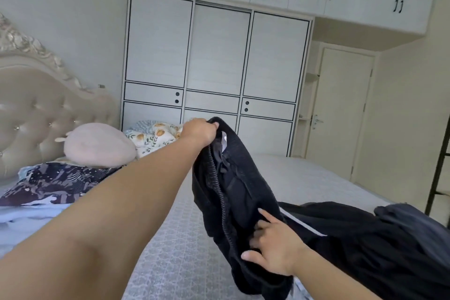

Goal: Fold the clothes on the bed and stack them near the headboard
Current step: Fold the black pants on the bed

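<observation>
White wardrobe doors (216, 61) fill the wall behind the bed (304, 178), which has a grey patterned cover. The black garment (233, 185) hangs above the bed between both hands. The left hand (198, 130) grips its top edge with curled fingers, and the right hand (275, 248) pinches a lower fold between thumb and fingers, with the index finger straight. To the right of the right hand the cloth goes into a dark heap of clothes (379, 238). If the left hand lifts more, the garment can pull this heap off the bed. The thick cloth may also slip from the weak lower pinch. Beyond the left arm a patterned folded stack (56, 182) lies near the headboard (36, 109), under a pink cushion (97, 145); a careless drop there can push it over.
</observation>
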